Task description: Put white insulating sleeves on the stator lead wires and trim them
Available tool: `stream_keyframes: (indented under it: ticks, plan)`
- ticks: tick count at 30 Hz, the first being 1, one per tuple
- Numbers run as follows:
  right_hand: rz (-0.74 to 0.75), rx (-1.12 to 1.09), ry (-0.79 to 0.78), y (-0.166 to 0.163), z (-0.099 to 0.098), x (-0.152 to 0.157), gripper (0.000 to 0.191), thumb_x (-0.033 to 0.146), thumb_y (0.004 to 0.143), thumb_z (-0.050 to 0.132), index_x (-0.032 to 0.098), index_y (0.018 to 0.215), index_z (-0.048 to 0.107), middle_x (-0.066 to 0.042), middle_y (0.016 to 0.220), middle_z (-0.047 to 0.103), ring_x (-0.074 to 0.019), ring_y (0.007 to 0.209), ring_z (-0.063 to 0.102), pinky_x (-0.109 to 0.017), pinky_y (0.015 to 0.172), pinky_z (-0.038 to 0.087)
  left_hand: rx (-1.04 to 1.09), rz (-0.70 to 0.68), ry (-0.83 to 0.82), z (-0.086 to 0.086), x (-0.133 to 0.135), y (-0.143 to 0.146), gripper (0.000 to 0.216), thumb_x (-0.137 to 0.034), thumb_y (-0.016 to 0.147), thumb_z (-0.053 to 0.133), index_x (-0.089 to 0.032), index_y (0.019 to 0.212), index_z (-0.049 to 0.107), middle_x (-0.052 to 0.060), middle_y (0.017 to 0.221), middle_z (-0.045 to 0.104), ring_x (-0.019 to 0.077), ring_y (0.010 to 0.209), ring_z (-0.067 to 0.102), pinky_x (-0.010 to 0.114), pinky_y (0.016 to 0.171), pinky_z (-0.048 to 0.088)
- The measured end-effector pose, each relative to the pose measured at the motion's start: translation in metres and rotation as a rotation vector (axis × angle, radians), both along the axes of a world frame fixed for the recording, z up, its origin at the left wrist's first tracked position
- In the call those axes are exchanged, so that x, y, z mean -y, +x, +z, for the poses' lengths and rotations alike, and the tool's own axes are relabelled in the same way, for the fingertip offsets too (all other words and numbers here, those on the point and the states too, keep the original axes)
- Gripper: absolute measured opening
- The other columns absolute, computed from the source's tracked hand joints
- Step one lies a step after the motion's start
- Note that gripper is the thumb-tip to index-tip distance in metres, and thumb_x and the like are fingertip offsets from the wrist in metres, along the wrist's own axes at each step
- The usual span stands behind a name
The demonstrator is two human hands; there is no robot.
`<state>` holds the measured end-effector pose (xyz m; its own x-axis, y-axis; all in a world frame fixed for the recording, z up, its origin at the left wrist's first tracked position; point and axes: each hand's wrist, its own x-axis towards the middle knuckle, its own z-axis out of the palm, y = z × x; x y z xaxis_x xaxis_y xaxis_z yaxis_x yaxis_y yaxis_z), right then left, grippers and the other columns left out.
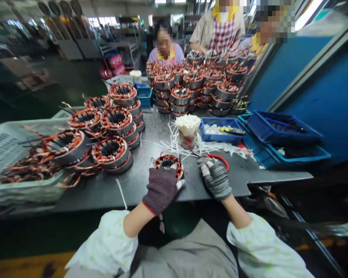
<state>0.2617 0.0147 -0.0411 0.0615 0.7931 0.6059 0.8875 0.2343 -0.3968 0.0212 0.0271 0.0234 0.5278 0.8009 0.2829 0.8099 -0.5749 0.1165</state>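
Hands (163,184), two, one gripping one stator (179,166)

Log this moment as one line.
Maroon-gloved left hand: gripping copper-wound metal ring | grey-gloved right hand: at red curved handle | nearby: white stick bundle

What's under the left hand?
A wire-wound ring, its far rim and right side visible. The left hand covers much of its near side; whatever lies beneath the ring cannot be seen.
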Motion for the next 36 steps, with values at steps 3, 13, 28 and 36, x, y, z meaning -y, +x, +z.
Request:
stream_keyframes:
  ticks: [3, 13, 28, 36]
  plan:
    - [0.012, -0.068, 0.044, -0.002, 0.012, 0.019, 0.026, 0.028, 0.098, 0.050, 0.020, 0.106, 0.073, -0.010, 0.106, 0.077, -0.0259, 0.104, 0.069, -0.045, 0.099, 0.054, 0.197, -0.037, 0.030, -0.003, 0.002, -0.028, 0.045, -0.033, 0.102, 0.044, -0.018, 0.144, 0.049, 0.011, 0.113, 0.074, 0.0244, 0.102, 0.070, 0.044, 0.100, 0.050]
    - [0.463, 0.220, -0.219, -0.068, 0.053, 0.009, 0.041, 0.039, 0.094, 0.059, 0.019, 0.129, 0.067, -0.013, 0.131, 0.067, -0.0292, 0.103, 0.067, -0.045, 0.090, 0.052, 0.613, -0.120, -0.199, -0.004, -0.018, -0.042, 0.032, -0.031, 0.097, 0.047, -0.017, 0.117, 0.068, 0.009, 0.106, 0.076, 0.0213, 0.100, 0.071, 0.037, 0.095, 0.056]
    - [0.386, 0.134, -0.110, -0.061, 0.017, 0.007, 0.034, 0.043, 0.093, 0.061, 0.018, 0.114, 0.070, -0.013, 0.121, 0.070, -0.0286, 0.099, 0.065, -0.045, 0.088, 0.051, 0.081, 0.363, 0.253, -0.056, 0.094, -0.152, 0.056, -0.031, 0.097, 0.054, -0.014, 0.149, 0.044, 0.020, 0.146, 0.055, 0.0337, 0.144, 0.043, 0.059, 0.122, 0.028]
    - [0.366, 0.049, -0.114, -0.066, 0.013, 0.005, 0.032, 0.040, 0.088, 0.066, 0.020, 0.112, 0.072, -0.012, 0.121, 0.071, -0.0292, 0.102, 0.066, -0.047, 0.093, 0.051, -0.067, -0.049, -0.284, -0.035, -0.067, -0.057, 0.056, -0.028, 0.094, 0.048, -0.005, 0.145, 0.046, 0.025, 0.153, 0.045, 0.0310, 0.146, 0.039, 0.055, 0.120, 0.030]
